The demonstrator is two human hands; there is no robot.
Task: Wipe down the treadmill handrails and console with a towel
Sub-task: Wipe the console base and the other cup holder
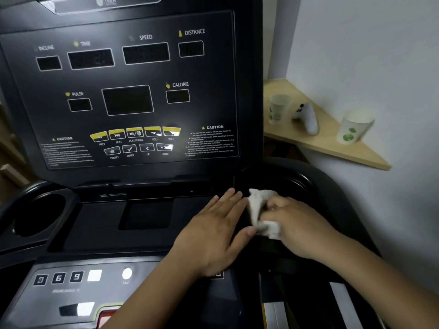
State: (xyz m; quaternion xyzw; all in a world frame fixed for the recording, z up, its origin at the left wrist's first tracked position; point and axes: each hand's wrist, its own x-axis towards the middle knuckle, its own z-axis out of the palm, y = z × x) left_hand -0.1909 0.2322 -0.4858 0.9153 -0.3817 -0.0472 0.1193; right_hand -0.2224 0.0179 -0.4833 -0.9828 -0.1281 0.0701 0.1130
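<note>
White wall [368, 55]; wooden corner shelf [327, 141]; dim light.

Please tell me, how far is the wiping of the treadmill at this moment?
Nothing shows as finished; one frame cannot reveal wiped surfaces. In hand: the right hand grips the white towel on the console tray beside the right cup holder, while the left hand rests flat nearby. Seemingly left: the display panel, the lower button panel and the handrails.

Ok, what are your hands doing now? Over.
Left hand flat on console tray. Right hand gripping towel beside cup holder. Nothing in the way.
</note>
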